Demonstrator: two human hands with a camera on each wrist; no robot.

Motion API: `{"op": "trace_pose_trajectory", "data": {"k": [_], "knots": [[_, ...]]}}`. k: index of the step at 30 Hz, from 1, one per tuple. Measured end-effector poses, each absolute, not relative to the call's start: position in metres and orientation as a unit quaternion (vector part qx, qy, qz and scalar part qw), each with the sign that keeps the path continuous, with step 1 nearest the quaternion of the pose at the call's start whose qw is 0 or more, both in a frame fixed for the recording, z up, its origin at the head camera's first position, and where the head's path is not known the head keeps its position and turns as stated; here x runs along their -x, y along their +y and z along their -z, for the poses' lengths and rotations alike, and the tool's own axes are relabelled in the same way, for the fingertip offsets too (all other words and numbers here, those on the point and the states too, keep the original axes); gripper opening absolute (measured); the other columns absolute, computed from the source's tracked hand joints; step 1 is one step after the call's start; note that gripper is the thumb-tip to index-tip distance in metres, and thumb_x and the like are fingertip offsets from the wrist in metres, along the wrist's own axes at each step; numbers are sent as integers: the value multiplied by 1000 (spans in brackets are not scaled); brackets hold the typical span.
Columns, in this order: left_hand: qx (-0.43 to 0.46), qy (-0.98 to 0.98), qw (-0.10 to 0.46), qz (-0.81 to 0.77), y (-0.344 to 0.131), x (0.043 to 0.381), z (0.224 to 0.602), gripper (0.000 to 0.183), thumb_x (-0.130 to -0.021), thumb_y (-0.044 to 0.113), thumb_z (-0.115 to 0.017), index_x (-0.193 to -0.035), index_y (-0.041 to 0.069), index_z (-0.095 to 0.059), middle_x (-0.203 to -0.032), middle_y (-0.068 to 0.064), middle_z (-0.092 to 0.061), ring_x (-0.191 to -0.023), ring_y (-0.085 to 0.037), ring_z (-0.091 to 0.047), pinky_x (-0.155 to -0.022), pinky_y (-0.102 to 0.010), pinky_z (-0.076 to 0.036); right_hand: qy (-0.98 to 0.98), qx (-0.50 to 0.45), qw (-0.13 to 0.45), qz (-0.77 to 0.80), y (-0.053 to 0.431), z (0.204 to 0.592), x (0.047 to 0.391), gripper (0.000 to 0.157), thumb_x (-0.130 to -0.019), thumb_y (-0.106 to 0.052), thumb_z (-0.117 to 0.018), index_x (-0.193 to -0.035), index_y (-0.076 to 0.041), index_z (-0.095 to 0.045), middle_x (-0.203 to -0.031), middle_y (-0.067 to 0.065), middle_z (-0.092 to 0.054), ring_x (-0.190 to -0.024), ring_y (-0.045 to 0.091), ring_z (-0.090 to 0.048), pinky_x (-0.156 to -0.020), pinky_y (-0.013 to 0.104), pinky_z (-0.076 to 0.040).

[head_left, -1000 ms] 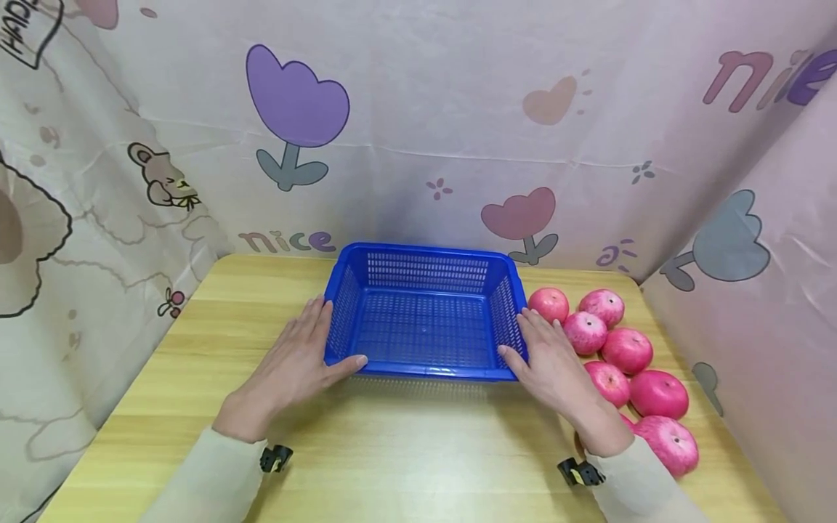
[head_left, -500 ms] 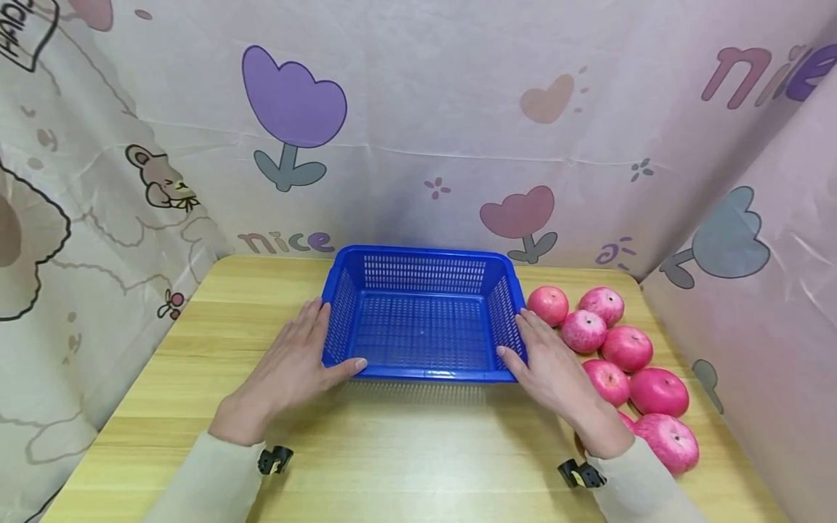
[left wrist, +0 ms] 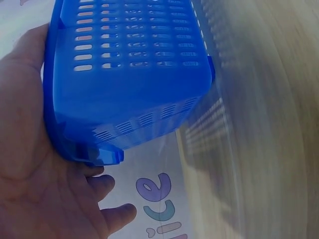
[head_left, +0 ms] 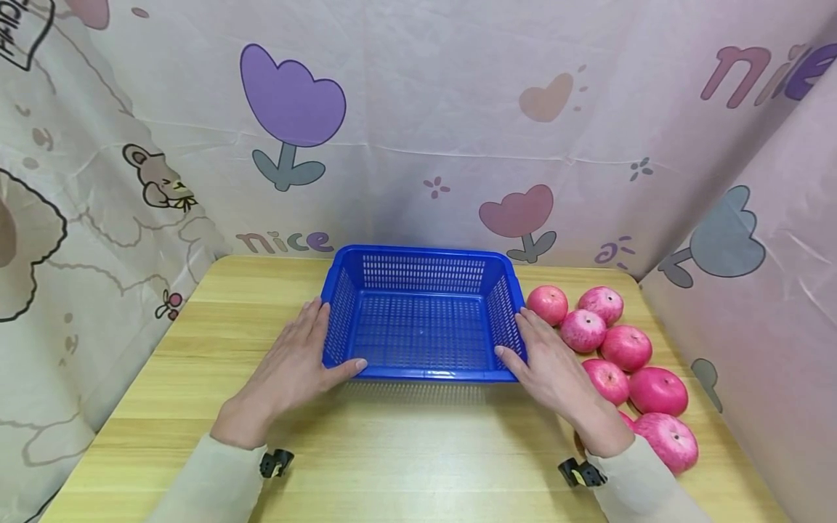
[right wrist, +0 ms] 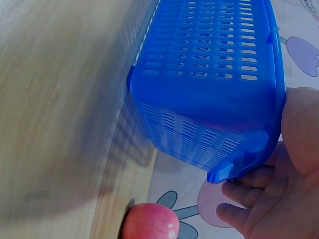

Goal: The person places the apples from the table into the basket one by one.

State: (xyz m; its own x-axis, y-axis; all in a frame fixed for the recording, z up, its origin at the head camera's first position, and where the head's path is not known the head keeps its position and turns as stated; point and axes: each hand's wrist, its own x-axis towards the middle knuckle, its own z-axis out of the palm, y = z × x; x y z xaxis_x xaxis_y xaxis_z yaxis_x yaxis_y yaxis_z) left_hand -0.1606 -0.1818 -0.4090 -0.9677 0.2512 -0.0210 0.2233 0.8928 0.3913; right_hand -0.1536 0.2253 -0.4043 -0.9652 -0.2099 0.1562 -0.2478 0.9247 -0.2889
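Note:
An empty blue plastic basket with slotted walls stands on the table, its long side facing me. My left hand holds its left end, thumb over the near corner of the rim and fingers along the outside. At the right end my right hand holds it the same way, thumb on the rim at the near corner. Both wrist views show the outer fingers reaching past the rim, below the basket's lip on the left and the matching lip on the right.
Several pinkish-red apples lie on the right of the wooden table; some are close beside the right hand, one partly hidden by the forearm. A patterned cloth hangs behind the table and along both sides.

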Motion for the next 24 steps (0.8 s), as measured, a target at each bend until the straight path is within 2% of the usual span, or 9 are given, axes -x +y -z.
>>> {"op": "trace_pose_trajectory", "data": {"k": [8,15,22,24], "knots": [[-127,971,28,-199,-181,160,408,130,-87,91,-46,-168,-1,-4,-177,-22,1,-164,-41,0,-131,-62,-11,-978,-130,71,-144,226,402,154,76,-105,-43,-62,-156,10,-41,-163,30,-40,-152,48,-38,-125,61,-33],[-126,970,31,-203,-181,161,410,126,-90,84,-55,-168,0,-3,-177,-21,3,-164,-40,1,-131,-62,-11,-980,-128,67,-138,225,401,154,77,-105,-45,-62,-156,10,-41,-163,29,-41,-152,48,-39,-124,62,-33],[-126,971,29,-201,-182,162,411,132,-85,93,-46,-168,0,-3,-177,-20,2,-164,-40,0,-131,-63,-13,-979,-130,75,-140,225,391,160,74,-106,-45,-62,-152,10,-46,-158,31,-46,-147,50,-44,-121,64,-37],[-125,971,29,-201,-183,162,412,132,-85,93,-46,-168,0,-3,-177,-20,3,-164,-41,0,-131,-63,-13,-977,-128,84,-151,226,385,163,69,-106,-43,-63,-149,10,-50,-152,32,-52,-142,50,-49,-118,65,-41]]}}
